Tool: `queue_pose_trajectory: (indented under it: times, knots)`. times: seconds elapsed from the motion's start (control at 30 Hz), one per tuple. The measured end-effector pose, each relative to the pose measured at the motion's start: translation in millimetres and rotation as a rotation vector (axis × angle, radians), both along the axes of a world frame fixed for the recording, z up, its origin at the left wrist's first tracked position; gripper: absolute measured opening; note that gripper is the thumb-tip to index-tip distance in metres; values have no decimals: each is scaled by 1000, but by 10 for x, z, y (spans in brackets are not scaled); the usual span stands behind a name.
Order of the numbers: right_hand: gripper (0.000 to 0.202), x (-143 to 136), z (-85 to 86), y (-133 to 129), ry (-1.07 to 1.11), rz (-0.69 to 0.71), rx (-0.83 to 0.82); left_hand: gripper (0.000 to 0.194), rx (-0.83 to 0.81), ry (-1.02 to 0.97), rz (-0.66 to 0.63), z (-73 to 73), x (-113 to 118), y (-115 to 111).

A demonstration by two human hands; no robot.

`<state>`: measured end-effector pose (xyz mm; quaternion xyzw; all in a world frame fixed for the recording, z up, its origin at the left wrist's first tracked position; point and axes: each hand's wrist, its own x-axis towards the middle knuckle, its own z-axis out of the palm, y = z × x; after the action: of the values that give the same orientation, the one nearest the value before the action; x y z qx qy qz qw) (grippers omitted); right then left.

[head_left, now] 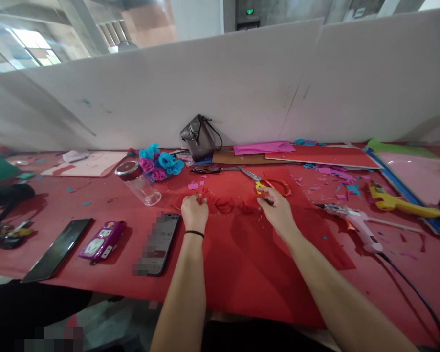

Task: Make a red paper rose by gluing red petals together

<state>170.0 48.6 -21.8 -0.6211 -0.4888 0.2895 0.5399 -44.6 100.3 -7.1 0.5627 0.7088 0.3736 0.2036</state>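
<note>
My left hand point(195, 212), with a dark band at its wrist, is closed in a pinch on a small piece of red crepe paper point(204, 194). Crumpled red paper pieces point(224, 204) lie between my two hands on a red sheet point(242, 259). On the other side, my right hand point(276, 210) is open, its bent fingers apart beside the paper at the right end. Just beyond its fingertips lie scissors point(278, 186) with orange and yellow handles.
Left of my hands are a phone point(163, 244), a purple device point(102, 242), a glass jar point(141, 186) and blue and pink paper flowers point(161, 164). A pouch point(200, 137) leans on the partition. Two glue guns, one white point(363, 230), one yellow point(399, 203), lie at right among paper scraps.
</note>
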Motion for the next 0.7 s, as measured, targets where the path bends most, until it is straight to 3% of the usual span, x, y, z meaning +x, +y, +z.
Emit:
queue_pose_trajectory:
  times: [0.1,0.27,0.43,0.53,0.7]
  knots:
    - [32,22,-31,14,-20,-3,-26,25,-24,179,48,41,3,-20]
    - [32,24,-100,14,-279,8,34,25,-123,217,-8,55,-3,-25]
    - [31,19,-39,-22,-350,-120,138,28,-133,184,-17,50,10,-28]
    - [27,19,50,-47,-314,-149,158,16,-131,157,-26,38,19,-20]
    - [20,9,124,-72,-228,-156,174,9,-64,-90,-19,23,7,-5]
